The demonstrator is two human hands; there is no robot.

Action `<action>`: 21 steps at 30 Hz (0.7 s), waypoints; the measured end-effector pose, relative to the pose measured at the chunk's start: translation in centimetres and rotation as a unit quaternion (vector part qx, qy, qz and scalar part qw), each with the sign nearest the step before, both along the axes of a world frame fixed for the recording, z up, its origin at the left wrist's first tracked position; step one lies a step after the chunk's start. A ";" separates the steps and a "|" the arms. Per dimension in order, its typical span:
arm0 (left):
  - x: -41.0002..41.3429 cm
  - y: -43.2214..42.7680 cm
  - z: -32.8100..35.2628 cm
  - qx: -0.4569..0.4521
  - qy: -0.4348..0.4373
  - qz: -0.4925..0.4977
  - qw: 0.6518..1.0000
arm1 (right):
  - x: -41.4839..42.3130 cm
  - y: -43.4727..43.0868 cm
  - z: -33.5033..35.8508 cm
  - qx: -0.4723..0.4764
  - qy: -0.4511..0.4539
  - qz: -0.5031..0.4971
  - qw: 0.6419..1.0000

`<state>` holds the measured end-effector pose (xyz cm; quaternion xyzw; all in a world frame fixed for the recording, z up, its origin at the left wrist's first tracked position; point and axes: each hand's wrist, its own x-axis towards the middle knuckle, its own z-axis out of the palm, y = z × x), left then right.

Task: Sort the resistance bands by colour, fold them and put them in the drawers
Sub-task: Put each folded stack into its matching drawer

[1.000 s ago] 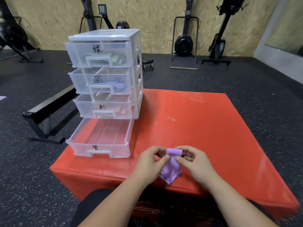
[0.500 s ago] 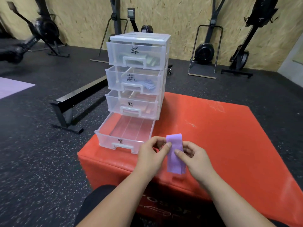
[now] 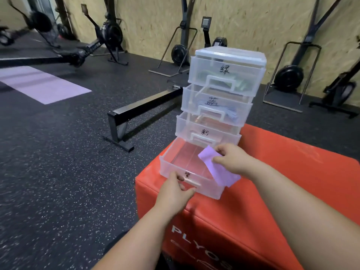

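A folded purple resistance band (image 3: pixel 220 171), pinched in the right hand (image 3: pixel 234 160), hangs over the right front corner of the open bottom drawer (image 3: pixel 165 163) at centre frame; the left hand (image 3: pixel 175 195) grips that drawer's front at its handle; the clear four-drawer unit (image 3: pixel 229 55) stands on a red plyo box (image 3: pixel 288 182); a purple mat (image 3: pixel 39 84) lies upper left.
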<state>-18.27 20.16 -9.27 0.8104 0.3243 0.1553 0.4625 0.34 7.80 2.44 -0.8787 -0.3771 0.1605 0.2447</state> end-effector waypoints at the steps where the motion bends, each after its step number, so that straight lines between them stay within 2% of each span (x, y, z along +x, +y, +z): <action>1: -0.4 0.7 -0.1 0.015 0.013 0.002 1.000 | 0.5 1.5 -0.2 -0.044 -0.040 0.020 0.998; 4: -1.1 2.4 -0.5 0.036 0.039 0.007 0.999 | 1.3 5.6 -1.1 -0.159 -0.139 0.073 0.975; 6: -1.3 3.2 -0.8 0.030 0.050 0.011 0.998 | 1.6 7.8 -1.5 -0.185 -0.166 0.111 0.962; 8: -1.3 4.1 -1.1 0.028 0.055 0.018 0.998 | 1.7 9.6 -1.4 -0.161 -0.147 0.144 0.965; 10: -1.1 4.7 -1.5 0.020 0.054 0.027 0.998 | 2.2 10.5 -1.9 -0.137 -0.067 0.167 0.974; 12: -0.8 5.1 -1.9 0.008 0.051 0.033 0.998 | 3.1 10.6 -3.6 -0.155 -0.003 0.175 0.972; 16: -0.1 5.7 -2.5 0.006 0.053 0.034 0.998 | 3.6 9.8 -8.2 -0.219 -0.038 0.136 0.965; 18: 0.3 6.0 -2.8 0.003 0.049 0.038 0.998 | 3.8 9.8 -9.1 -0.193 -0.057 0.124 0.972; 21: 0.7 5.8 -3.0 0.007 0.039 0.047 0.998 | 3.9 10.1 -9.0 -0.152 -0.034 0.126 0.980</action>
